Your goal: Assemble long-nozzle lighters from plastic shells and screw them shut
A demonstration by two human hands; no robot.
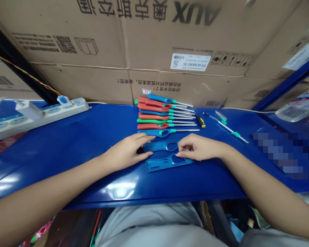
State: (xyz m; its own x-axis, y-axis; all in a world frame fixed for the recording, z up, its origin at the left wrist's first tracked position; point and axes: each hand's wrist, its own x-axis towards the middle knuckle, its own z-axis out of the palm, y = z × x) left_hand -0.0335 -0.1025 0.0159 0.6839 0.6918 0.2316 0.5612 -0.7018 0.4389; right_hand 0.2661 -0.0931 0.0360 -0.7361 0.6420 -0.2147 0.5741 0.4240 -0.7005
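Observation:
Two halves of a blue lighter casing lie side by side on the blue tabletop, the upper half [157, 146] and the lower half [158, 164], the lower one with its hollow inner side up. My left hand [131, 149] is at the left end of the upper half, thumb and fingers apart along its two edges. My right hand [199, 146] covers the right ends of both halves. Its fingers are curled and the thumb rests over the lower half's trigger opening; whatever they pinch is hidden. Just beyond lies an assembled blue lighter [157, 132].
Several red, green, orange and blue lighters [154, 116] lie in a row. Right of them are a black-yellow screwdriver [201, 121] and a loose metal lighter tube [230, 130]. A power strip [54, 111] sits left, a plastic bottle [298, 106] right. A cardboard box [144, 44] stands behind.

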